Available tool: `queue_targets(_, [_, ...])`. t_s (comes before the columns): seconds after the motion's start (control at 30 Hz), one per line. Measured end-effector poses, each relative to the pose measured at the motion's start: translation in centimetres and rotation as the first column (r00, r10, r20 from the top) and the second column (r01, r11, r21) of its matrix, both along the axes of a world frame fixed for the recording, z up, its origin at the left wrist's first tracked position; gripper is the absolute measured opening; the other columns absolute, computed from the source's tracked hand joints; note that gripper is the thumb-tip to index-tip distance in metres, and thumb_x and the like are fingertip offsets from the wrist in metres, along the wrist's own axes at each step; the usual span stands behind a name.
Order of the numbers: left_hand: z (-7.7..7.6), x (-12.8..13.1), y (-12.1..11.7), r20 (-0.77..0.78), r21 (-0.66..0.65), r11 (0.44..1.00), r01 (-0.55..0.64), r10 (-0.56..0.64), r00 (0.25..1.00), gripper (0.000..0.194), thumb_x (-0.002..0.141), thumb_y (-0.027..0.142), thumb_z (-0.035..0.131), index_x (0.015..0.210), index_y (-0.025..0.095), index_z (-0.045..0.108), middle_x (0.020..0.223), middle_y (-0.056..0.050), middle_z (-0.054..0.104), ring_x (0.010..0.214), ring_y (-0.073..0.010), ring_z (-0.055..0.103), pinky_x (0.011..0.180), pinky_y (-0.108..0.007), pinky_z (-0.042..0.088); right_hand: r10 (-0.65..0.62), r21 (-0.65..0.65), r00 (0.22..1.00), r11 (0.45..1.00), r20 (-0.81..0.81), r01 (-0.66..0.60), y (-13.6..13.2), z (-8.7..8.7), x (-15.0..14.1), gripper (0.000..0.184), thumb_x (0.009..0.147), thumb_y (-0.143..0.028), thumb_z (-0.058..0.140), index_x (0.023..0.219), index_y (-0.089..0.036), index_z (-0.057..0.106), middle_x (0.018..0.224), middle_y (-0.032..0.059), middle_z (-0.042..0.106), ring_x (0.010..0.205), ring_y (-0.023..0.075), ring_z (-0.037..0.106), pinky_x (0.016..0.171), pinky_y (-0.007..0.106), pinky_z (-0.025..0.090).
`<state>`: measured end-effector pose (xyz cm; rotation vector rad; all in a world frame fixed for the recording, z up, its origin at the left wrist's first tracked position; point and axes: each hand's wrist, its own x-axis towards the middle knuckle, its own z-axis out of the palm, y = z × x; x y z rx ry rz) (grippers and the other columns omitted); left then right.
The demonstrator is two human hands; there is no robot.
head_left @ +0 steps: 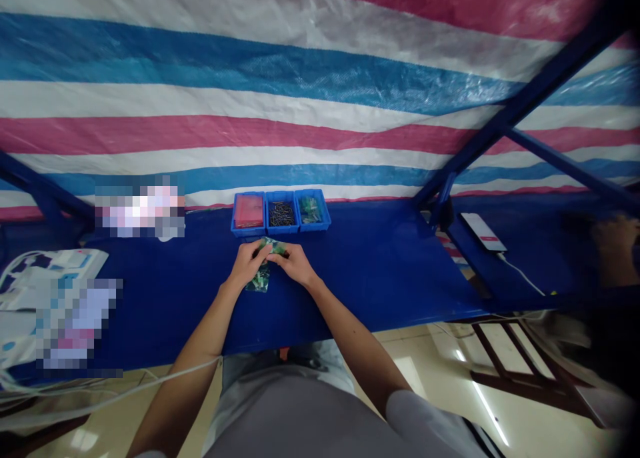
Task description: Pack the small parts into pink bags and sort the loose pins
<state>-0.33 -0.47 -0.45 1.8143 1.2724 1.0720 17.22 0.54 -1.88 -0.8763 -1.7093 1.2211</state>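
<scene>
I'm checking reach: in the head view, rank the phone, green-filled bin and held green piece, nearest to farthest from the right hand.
1. Held green piece: at the fingertips of the right hand.
2. Green-filled bin: just ahead, rightmost of three bins.
3. Phone: far off to the right.

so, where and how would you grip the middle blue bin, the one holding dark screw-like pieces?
I'd pinch the near wall of the middle blue bin at its rim, fingers coming from the front and above. The left blue bin and right blue bin sit close against its sides, likely leaving little finger room there, while the near rim is exposed.
</scene>
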Motion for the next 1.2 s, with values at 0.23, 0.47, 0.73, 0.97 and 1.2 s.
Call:
queue_targets(0.23, [-0.19, 0.05, 0.23, -0.073, 0.037, 0.999, 0.022, -0.019, 0.997, 0.050, 0.099, 0.043, 0.047, 0.057, 0.015, 0.054, 0.052, 0.002, 0.054, 0.050, -0.0104, 0.048, 0.057, -0.023, 0.036, -0.002, -0.018, 0.999, 1.000, 0.047, 0.003, -0.02, 0.21, -0.01, 0.042, 0.088, -0.054, 0.065, 0.080, -0.013, 0.072, 0.069, 0.0003, 0.063, 0.062, 0.0119, 0.052, 0.060, 0.022, 0.038])
queue_targets(0.47, [-0.12, 0.04, -0.03, -0.048, 0.031, 0.998, 0.049, -0.048, 0.998, 0.052, 0.101, 0.044, 0.040, 0.060, 0.015, 0.055, 0.056, 0.000, 0.057, 0.052, -0.0113, 0.051, 0.057, -0.024, 0.037, -0.041, 0.046, 0.994, 0.998, 0.102, 0.037, -0.14, 0.55, 0.13, 0.046, 0.096, -0.050, 0.054, 0.068, -0.015, 0.064, 0.061, -0.0010, 0.056, 0.059, 0.0116, 0.050, 0.059, 0.023, 0.036])
queue_targets(0.73, [0.40, 0.23, -0.07, -0.126, 0.024, 0.997, 0.071, -0.067, 0.990, 0.037, 0.095, 0.041, 0.054, 0.071, 0.015, 0.062, 0.059, 0.002, 0.060, 0.054, -0.0114, 0.051, 0.057, -0.023, 0.037, -0.051, 0.025, 0.998, 0.998, 0.045, 0.050, 0.06, 0.05, 0.04, 0.052, 0.098, -0.053, 0.048, 0.063, -0.016, 0.055, 0.059, -0.0007, 0.054, 0.058, 0.0114, 0.049, 0.060, 0.023, 0.037])
queue_targets(0.97, [0.45, 0.32, -0.12, -0.121, 0.057, 0.998, 0.027, -0.020, 0.992, 0.041, 0.097, 0.037, 0.050, 0.064, 0.015, 0.059, 0.055, 0.002, 0.058, 0.051, -0.0110, 0.053, 0.058, -0.022, 0.038, -0.048, -0.036, 0.996, 0.998, 0.073, 0.051, -0.11, 0.37, 0.04, 0.054, 0.099, -0.059, 0.040, 0.068, -0.017, 0.057, 0.062, -0.0002, 0.054, 0.060, 0.0119, 0.048, 0.058, 0.023, 0.037])
queue_targets(1.2, [-0.14, 0.21, -0.09, -0.115, 0.054, 0.998, -0.012, 0.018, 0.993, 0.040, 0.096, 0.037, 0.051, 0.063, 0.016, 0.057, 0.049, 0.004, 0.053, 0.047, -0.0105, 0.049, 0.055, -0.022, 0.037, -0.125, 0.005, 0.987, 0.992, 0.097, 0.125, -0.06, 0.21, 0.21, 0.054, 0.097, -0.055, 0.048, 0.059, -0.017, 0.054, 0.057, -0.0015, 0.052, 0.056, 0.0113, 0.047, 0.058, 0.024, 0.035])
